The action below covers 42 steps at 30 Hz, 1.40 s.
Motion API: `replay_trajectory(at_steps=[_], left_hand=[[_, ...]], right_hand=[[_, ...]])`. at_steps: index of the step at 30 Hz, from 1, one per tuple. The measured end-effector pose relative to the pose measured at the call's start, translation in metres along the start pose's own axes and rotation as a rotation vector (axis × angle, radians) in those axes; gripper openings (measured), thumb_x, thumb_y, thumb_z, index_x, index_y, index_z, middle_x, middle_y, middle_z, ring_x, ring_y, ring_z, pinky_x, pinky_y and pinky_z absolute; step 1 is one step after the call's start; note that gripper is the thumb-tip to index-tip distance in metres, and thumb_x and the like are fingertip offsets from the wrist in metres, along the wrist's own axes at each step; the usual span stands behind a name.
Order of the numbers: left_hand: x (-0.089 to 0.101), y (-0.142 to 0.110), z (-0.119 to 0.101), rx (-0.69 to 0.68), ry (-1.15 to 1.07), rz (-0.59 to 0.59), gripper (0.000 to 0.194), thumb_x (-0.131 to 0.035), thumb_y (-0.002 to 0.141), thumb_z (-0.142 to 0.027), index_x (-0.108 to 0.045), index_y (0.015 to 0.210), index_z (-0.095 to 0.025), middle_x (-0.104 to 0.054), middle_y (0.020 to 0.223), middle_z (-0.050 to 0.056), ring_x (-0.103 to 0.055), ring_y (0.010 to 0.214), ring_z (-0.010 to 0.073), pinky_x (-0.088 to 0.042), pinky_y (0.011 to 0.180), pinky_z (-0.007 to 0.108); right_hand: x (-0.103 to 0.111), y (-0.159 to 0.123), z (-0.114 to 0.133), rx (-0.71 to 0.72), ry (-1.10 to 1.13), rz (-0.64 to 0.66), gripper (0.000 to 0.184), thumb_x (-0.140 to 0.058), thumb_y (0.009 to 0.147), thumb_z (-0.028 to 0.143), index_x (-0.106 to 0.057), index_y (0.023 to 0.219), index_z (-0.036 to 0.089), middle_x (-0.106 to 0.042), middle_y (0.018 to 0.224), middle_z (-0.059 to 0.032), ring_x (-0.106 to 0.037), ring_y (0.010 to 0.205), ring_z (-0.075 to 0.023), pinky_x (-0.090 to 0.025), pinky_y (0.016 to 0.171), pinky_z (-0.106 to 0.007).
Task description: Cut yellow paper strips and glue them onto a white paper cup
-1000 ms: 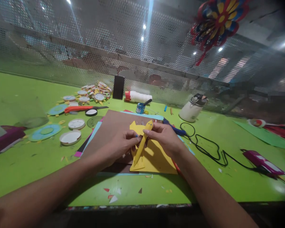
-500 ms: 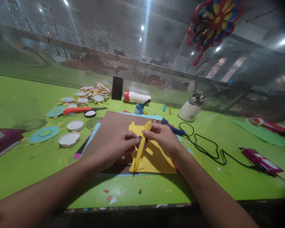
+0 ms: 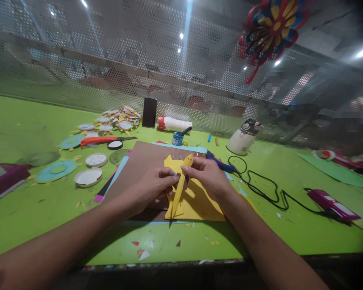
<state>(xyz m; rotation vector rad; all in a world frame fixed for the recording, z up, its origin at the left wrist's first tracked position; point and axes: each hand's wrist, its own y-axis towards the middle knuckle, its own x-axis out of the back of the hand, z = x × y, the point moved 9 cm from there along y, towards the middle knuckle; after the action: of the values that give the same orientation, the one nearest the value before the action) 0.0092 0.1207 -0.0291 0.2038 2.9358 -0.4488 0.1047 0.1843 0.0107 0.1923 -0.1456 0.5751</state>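
Observation:
My right hand (image 3: 213,175) pinches a long, narrow yellow paper cutout (image 3: 178,193) near its rounded top, which bears two eye-like dots. The strip slants down toward me. My left hand (image 3: 157,181) is closed at the strip's left side, its fingertips on a small dark brown paper piece (image 3: 186,183) partly hidden behind the strip. Beneath both hands lie a yellow sheet (image 3: 205,207) and a wider yellow cutout with pointed corners (image 3: 169,161). These rest on a stack of coloured sheets topped by a brown sheet (image 3: 136,165).
A blue glue gun (image 3: 219,161) with a black cord (image 3: 266,191) lies right of the stack. Left are an orange-handled cutter (image 3: 98,140), white round lids (image 3: 88,177), blue paper rings (image 3: 56,171) and piled round pieces (image 3: 121,119). Behind stand a blue jar (image 3: 177,138) and a white jug (image 3: 242,139).
The yellow strip has tilted slightly, and a dark tip now shows at its lower end. Both hands keep their grip almost in place. The view has shifted a little.

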Motion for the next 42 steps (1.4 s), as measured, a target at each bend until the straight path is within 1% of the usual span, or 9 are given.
replay_trajectory(at_steps=[4,9,15,21,24,28,35,39,42], left_hand=[[-0.0002,0.0003,0.0016,-0.006,0.012,0.019,0.03,-0.067,0.069,-0.045,-0.056,0.077,-0.018,-0.044,0.054,-0.006,-0.035,0.042,0.0056,-0.029,0.041,0.019],[-0.0021,0.0018,0.0033,-0.005,0.014,0.051,0.03,-0.065,0.071,-0.047,-0.053,0.077,-0.019,-0.04,0.052,-0.007,-0.032,0.042,0.0053,-0.028,0.041,0.019],[-0.0007,0.0025,0.0044,0.002,0.037,0.038,0.03,-0.063,0.073,-0.046,-0.054,0.081,-0.019,-0.04,0.054,-0.006,-0.032,0.045,0.0056,-0.027,0.042,0.019],[-0.002,0.0043,0.0077,-0.007,0.002,0.064,0.028,-0.06,0.077,-0.045,-0.054,0.084,-0.019,-0.041,0.055,-0.006,-0.031,0.045,0.0055,-0.027,0.043,0.019],[-0.0011,0.0054,0.0086,-0.009,-0.006,0.06,0.027,-0.061,0.076,-0.043,-0.054,0.083,-0.018,-0.045,0.059,-0.004,-0.034,0.046,0.0055,-0.029,0.045,0.02],[-0.001,0.0053,0.0047,-0.034,-0.014,0.057,0.028,-0.063,0.075,-0.043,-0.052,0.077,-0.018,-0.047,0.062,-0.003,-0.039,0.05,0.0062,-0.031,0.047,0.02],[-0.0009,0.0033,0.0035,-0.017,-0.002,0.013,0.028,-0.068,0.071,-0.039,-0.055,0.082,-0.016,-0.046,0.061,-0.004,-0.038,0.049,0.0055,-0.026,0.042,0.017],[-0.0005,0.0049,0.0064,-0.016,-0.011,0.01,0.026,-0.069,0.07,-0.034,-0.053,0.083,-0.018,-0.044,0.054,-0.006,-0.033,0.043,0.005,-0.024,0.039,0.017],[-0.0009,0.0056,0.0052,-0.036,-0.024,0.014,0.026,-0.071,0.068,-0.03,-0.052,0.08,-0.018,-0.045,0.051,-0.007,-0.035,0.041,0.005,-0.025,0.039,0.017]], right_hand=[[0.0001,-0.0005,0.0008,-0.004,-0.007,-0.004,0.02,-0.07,0.071,0.036,-0.067,0.076,0.017,-0.067,0.07,-0.0034,-0.059,0.06,-0.0149,-0.049,0.063,-0.033],[-0.0004,-0.001,0.0034,0.003,-0.007,-0.014,0.02,-0.07,0.071,0.035,-0.068,0.079,0.016,-0.067,0.071,-0.003,-0.056,0.059,-0.0131,-0.046,0.06,-0.03],[-0.0008,-0.001,0.003,0.01,-0.012,-0.016,0.02,-0.068,0.072,0.033,-0.068,0.079,0.015,-0.065,0.07,-0.0033,-0.054,0.058,-0.0125,-0.043,0.058,-0.029],[0.0004,-0.0004,0.002,0.016,-0.014,-0.025,0.02,-0.069,0.071,0.034,-0.067,0.076,0.016,-0.063,0.067,-0.0014,-0.053,0.056,-0.0118,-0.041,0.056,-0.028],[-0.0003,-0.0005,0.0027,0.017,-0.01,-0.02,0.02,-0.069,0.071,0.035,-0.067,0.075,0.016,-0.063,0.068,-0.0017,-0.053,0.057,-0.0119,-0.041,0.056,-0.028],[-0.0002,-0.0011,0.003,0.015,-0.011,-0.02,0.02,-0.069,0.072,0.035,-0.068,0.079,0.016,-0.064,0.07,-0.0023,-0.052,0.056,-0.0114,-0.041,0.056,-0.028],[0.0004,-0.0011,0.0031,0.02,-0.013,-0.02,0.017,-0.069,0.073,0.032,-0.067,0.077,0.015,-0.063,0.065,-0.0014,-0.052,0.055,-0.0115,-0.041,0.056,-0.028],[0.0004,-0.0018,0.0035,0.02,-0.014,-0.022,0.016,-0.069,0.073,0.031,-0.067,0.076,0.015,-0.062,0.065,-0.0011,-0.052,0.055,-0.0115,-0.042,0.057,-0.028],[-0.0007,-0.0027,0.0036,0.016,-0.009,-0.015,0.017,-0.068,0.073,0.032,-0.067,0.077,0.015,-0.064,0.067,-0.002,-0.053,0.056,-0.0121,-0.044,0.057,-0.029]])
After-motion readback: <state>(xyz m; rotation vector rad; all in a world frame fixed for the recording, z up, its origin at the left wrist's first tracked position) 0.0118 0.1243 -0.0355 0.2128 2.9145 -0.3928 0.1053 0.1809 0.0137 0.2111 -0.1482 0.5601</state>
